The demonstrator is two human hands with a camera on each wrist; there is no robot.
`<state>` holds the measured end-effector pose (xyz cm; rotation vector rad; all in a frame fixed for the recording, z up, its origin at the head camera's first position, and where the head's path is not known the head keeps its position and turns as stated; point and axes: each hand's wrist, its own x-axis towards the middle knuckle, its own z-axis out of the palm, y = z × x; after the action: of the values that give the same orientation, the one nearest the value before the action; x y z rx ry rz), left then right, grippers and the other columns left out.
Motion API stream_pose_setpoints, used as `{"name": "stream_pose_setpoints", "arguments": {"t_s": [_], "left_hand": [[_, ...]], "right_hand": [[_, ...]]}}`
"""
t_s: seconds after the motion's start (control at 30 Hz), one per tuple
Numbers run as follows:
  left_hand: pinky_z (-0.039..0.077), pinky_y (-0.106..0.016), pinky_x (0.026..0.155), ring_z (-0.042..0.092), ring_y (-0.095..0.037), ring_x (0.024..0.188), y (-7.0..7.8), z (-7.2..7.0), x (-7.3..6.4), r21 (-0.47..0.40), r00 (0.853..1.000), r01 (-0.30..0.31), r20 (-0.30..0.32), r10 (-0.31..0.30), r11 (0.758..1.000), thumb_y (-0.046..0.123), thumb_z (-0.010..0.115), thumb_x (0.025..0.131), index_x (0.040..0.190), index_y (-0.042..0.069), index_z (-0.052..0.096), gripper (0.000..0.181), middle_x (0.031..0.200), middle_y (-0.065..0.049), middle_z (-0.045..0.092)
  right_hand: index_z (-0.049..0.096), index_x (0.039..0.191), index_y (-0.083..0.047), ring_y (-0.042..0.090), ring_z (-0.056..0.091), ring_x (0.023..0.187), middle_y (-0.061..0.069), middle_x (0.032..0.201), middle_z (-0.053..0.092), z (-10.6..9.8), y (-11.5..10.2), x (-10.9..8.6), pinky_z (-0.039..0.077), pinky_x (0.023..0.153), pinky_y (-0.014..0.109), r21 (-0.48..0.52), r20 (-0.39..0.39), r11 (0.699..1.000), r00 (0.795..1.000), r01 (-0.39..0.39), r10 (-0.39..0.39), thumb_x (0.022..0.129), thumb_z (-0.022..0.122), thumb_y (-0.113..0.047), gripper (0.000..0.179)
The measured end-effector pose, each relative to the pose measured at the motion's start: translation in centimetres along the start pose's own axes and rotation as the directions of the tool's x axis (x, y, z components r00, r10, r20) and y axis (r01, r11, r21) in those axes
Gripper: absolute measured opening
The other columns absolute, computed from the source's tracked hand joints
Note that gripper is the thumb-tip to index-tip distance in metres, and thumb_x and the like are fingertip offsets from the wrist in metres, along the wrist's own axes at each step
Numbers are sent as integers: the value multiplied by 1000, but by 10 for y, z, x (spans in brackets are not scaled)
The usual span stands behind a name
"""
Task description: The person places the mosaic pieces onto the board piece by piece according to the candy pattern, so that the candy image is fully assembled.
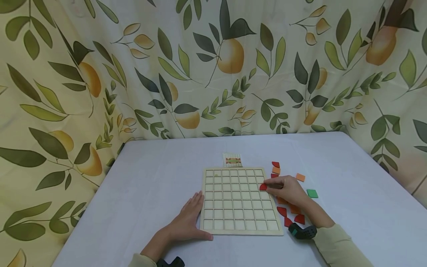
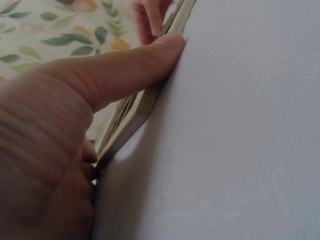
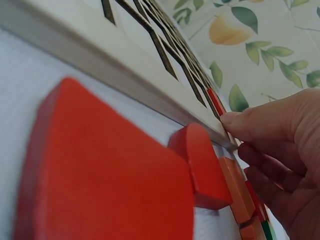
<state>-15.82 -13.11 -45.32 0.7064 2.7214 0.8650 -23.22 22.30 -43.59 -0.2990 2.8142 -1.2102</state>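
A pale wooden grid board [image 1: 241, 230] lies flat on the table. My left hand [image 1: 189, 219] rests at its near left corner, fingers straight along the left side and thumb [image 2: 150, 62] along the front edge. At the board's right side, my right hand [image 1: 287, 190] pinches a red quarter-circle block [image 1: 263, 187] between thumb and fingertips, over a cell in the rightmost column. In the right wrist view that red block [image 3: 216, 102] shows as a thin slab at the thumb tip, by the board's rim.
Right of the board lie several red quarter-circle blocks [image 1: 299, 219] and orange squares [image 1: 300, 177], partly under the right hand, plus a green square [image 1: 312, 193]. A pattern card [image 1: 232, 160] sits behind the board's far edge. Leaf-print fabric [image 1: 213, 89] hangs behind the white-covered table [image 1: 160, 163].
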Motion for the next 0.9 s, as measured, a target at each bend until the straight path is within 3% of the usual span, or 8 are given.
{"name": "stream_pose_setpoints", "arguments": {"t_s": [0.23, 0.9], "left_hand": [[5, -43, 110, -3, -21, 139, 2, -1, 0, -1, 1000, 3, 2, -3, 1000, 67, 70, 60, 146, 0, 9, 126, 153, -11, 3], [6, -43, 110, -2, -22, 139, 0, 0, 0, 11, 1000, -6, -1, 6, 1000, 70, 68, 61, 146, -1, 9, 125, 153, -12, 4]], "right_hand": [[69, 110, -8, 20, 52, 90, 9, 106, 63, -1, -1, 0, 47, 66, 29, -5, 6, 1000, 1000, 9, -9, 81, 72, -23, 33], [68, 110, -6, 29, 56, 103, 14, 114, 61, -4, 0, -1, 50, 80, 40, -31, -35, 999, 999, 39, -40, 79, 73, -23, 36]]}}
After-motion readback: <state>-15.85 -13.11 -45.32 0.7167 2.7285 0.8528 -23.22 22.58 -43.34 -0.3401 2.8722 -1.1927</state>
